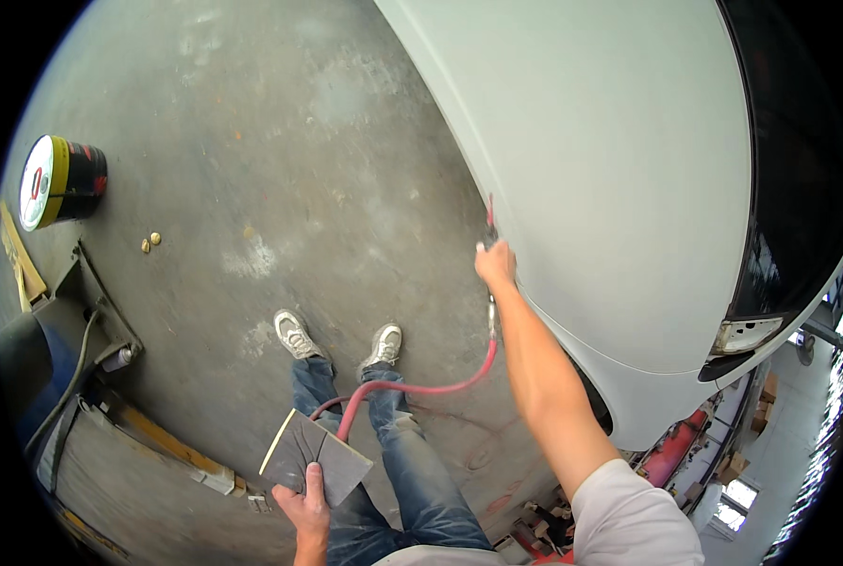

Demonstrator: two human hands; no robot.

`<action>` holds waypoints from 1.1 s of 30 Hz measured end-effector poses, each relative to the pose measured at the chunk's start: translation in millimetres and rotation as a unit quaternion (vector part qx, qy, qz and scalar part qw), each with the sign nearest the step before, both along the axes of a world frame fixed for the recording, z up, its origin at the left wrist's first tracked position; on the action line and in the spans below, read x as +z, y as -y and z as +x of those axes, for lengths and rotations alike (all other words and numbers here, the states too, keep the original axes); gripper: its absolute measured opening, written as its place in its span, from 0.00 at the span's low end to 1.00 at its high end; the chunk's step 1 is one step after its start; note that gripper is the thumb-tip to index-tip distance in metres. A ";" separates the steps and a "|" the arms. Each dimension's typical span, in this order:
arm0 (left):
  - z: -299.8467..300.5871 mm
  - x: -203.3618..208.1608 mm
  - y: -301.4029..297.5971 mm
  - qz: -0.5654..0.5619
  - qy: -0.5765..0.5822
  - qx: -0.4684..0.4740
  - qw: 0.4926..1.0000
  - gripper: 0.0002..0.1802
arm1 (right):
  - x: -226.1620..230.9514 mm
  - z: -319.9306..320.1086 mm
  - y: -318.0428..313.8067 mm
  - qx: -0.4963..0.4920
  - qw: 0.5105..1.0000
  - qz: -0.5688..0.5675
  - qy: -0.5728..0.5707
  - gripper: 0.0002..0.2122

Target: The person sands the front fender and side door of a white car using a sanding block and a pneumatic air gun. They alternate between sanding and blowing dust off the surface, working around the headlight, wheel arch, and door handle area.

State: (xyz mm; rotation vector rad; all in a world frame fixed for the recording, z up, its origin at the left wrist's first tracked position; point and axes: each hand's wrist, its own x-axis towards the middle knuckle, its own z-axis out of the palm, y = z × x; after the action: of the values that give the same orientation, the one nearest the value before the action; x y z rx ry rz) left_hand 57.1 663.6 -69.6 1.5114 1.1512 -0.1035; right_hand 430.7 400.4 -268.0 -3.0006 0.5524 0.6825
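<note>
My right hand (497, 264), arm stretched forward, is closed round an air blow gun (491, 233) with a thin red tip. The gun is close to the edge of a pale, matt car body (619, 179); whether it touches is hard to tell. A red air hose (431, 387) runs from a metal coupling under the gun and curves down toward my left side. My left hand (308, 509) grips a grey, flexible sanding pad (319, 455) with a light edge, the thumb on top. Part of the hose passes behind this pad.
A black and yellow bucket (63, 184) with a white lid stands on the concrete floor (280, 141) at far left. Two small yellowish lumps (150, 242) lie near it. A dark metal stand (91, 302) with a cable is at left. Shelving with boxes (763, 401) is at lower right.
</note>
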 end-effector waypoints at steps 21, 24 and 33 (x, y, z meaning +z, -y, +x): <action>1.0 -2.5 -32.8 -0.021 0.007 -0.029 0.999 0.10 | 123.8 -110.3 59.7 -0.025 0.968 0.108 0.225 0.15; -5.9 -9.2 -28.4 0.011 0.030 -0.060 0.998 0.10 | 180.8 -134.6 54.0 -0.054 0.923 0.184 0.333 0.10; -0.4 3.4 -17.1 0.035 0.076 -0.025 0.996 0.12 | 129.4 -109.6 98.6 -0.231 0.946 0.216 0.065 0.16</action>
State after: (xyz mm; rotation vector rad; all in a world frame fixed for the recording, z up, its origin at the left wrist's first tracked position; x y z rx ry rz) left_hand 56.7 680.7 -66.2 1.5816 1.0053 0.0181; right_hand 321.1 301.7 -138.6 -2.3640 0.9153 0.4846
